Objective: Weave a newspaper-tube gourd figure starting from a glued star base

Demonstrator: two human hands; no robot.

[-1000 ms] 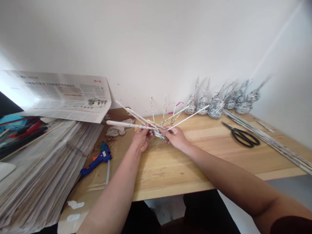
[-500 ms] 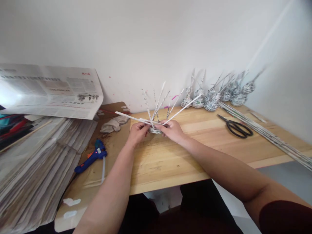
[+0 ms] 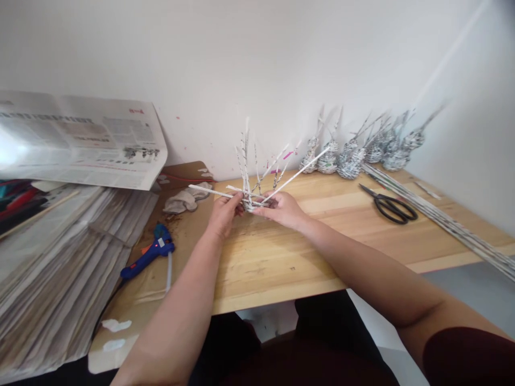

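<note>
A small woven piece of rolled newspaper (image 3: 250, 203) is held just above the wooden table (image 3: 277, 268), with several paper strips fanning up and outward from it. My left hand (image 3: 225, 212) grips its left side between thumb and fingers. On the right side, my right hand (image 3: 284, 209) pinches it, thumb in front and fingers partly hidden behind. One long white strip slants up past my right hand, and another points left over my left hand.
Black scissors (image 3: 389, 206) and long paper rolls (image 3: 442, 222) lie at the right. Several woven paper figures (image 3: 350, 161) stand by the wall. At the left are a blue glue gun (image 3: 151, 254), a cloth (image 3: 187, 198) and stacked newspapers (image 3: 80, 268).
The upright strips have shifted; one long strip now stands more upright at the left of the piece. Both hands still hold the piece, and the view has moved slightly.
</note>
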